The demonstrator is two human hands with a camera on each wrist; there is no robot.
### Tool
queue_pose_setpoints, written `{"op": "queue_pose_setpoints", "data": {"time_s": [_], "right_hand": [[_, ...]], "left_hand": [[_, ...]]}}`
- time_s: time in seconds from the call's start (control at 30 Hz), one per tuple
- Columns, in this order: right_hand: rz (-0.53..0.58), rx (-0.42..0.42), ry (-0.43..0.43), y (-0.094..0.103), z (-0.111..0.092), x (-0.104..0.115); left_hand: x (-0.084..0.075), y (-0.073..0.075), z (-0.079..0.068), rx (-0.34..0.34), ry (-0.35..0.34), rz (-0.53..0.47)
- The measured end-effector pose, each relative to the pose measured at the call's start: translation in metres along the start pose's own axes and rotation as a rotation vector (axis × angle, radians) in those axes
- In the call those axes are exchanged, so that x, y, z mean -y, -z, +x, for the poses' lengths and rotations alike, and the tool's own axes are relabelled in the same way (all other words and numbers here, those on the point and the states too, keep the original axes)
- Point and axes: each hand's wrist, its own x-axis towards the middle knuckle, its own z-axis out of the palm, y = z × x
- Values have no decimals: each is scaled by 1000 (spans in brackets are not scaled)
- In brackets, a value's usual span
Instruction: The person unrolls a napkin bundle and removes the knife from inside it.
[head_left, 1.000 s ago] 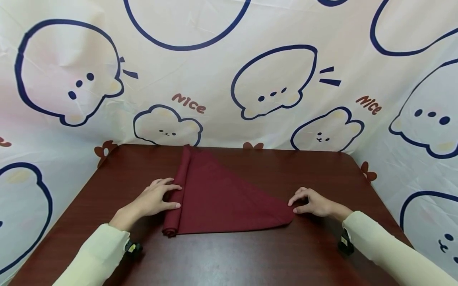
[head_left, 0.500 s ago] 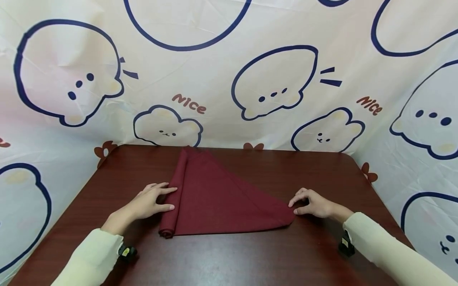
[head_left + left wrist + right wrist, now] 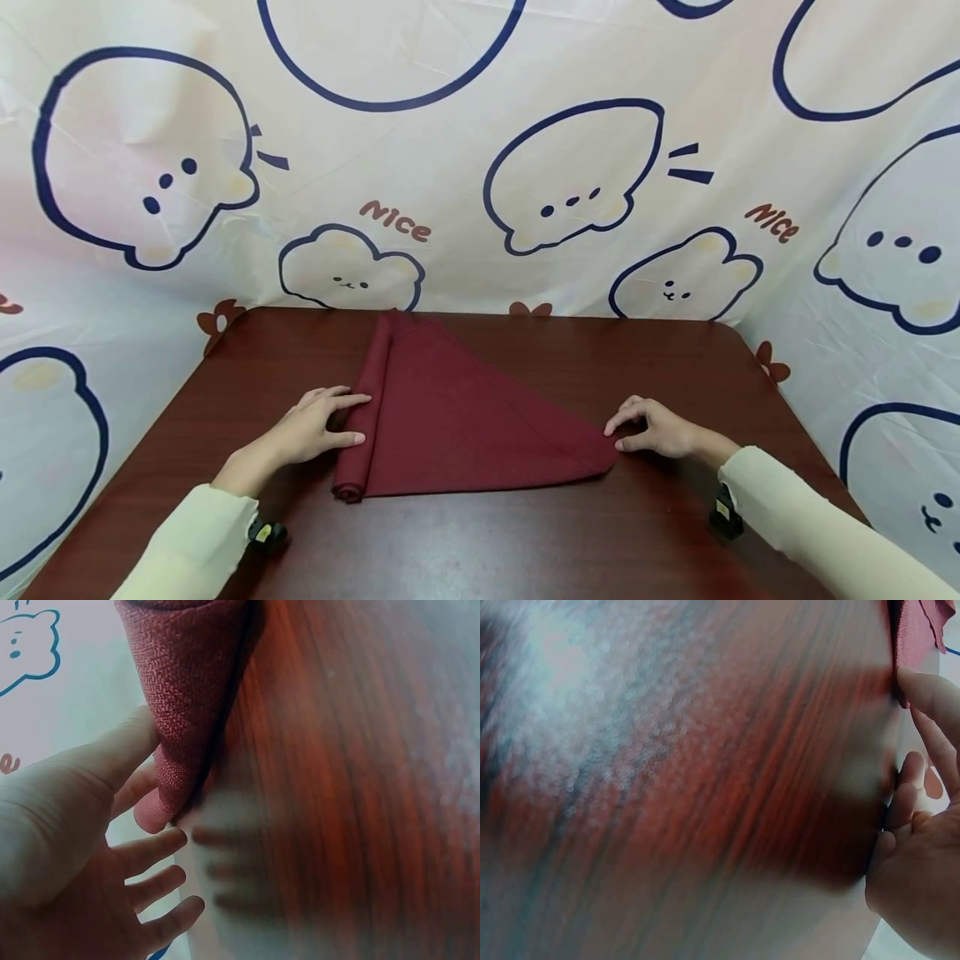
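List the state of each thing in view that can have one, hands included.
Red cloth: rolled along its left side, otherwise lying flat.
Left hand: thumb and forefinger touch the rolled side.
Right hand: at the cloth's right tip; pinch unclear.
Patterned backdrop: hung, slightly creased.

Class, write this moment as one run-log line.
red cloth: partly rolled, on table | left hand: touches roll | right hand: touches opposite end
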Motion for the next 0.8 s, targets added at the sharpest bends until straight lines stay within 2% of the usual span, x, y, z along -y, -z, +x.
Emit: {"op": "queue_pose_setpoints", "data": {"time_s": [0.37,0.5,0.8], "right_hand": [[16,-6,7,-1,-1,-1],[13,-3,8,-1,-2,-1],[16,-12,-8,-2,0,0]], "left_hand": [[-6,2,2,3,10,18],[-11,4,4,-15,5,29],[-24,1,17,-84,-60,72]]}}
